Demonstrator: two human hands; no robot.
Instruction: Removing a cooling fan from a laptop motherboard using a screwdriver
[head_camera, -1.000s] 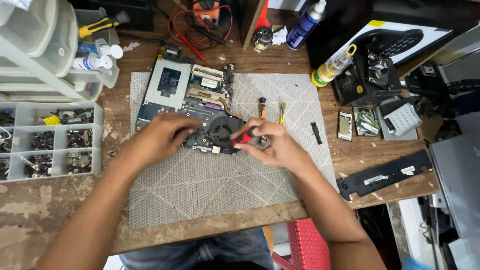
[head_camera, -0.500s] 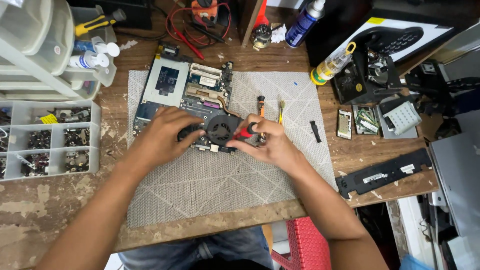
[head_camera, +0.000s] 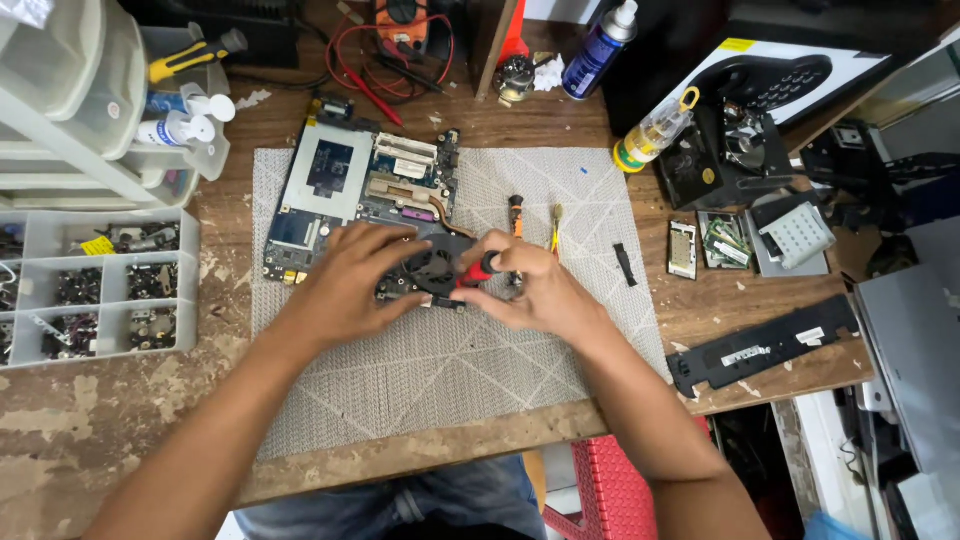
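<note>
A laptop motherboard (head_camera: 345, 185) with a black cooling fan (head_camera: 438, 268) lies on a grey woven mat (head_camera: 440, 350). My left hand (head_camera: 352, 275) rests flat on the board's lower part, fingers touching the fan's left side. My right hand (head_camera: 530, 290) grips a red-handled screwdriver (head_camera: 478, 271) whose tip is at the fan. Two more screwdrivers (head_camera: 517, 215) lie on the mat just behind my right hand.
A clear parts organiser (head_camera: 95, 285) with small screws sits at the left, plastic drawers (head_camera: 70, 100) behind it. A spray can (head_camera: 598, 50), a yellow-capped bottle (head_camera: 655, 130), memory modules (head_camera: 725, 240) and a black plastic strip (head_camera: 765, 345) lie to the right. Red cables (head_camera: 375, 70) lie at the back.
The view has shifted slightly. My hands stay on the fan, with small movements of the right hand on the screwdriver.
</note>
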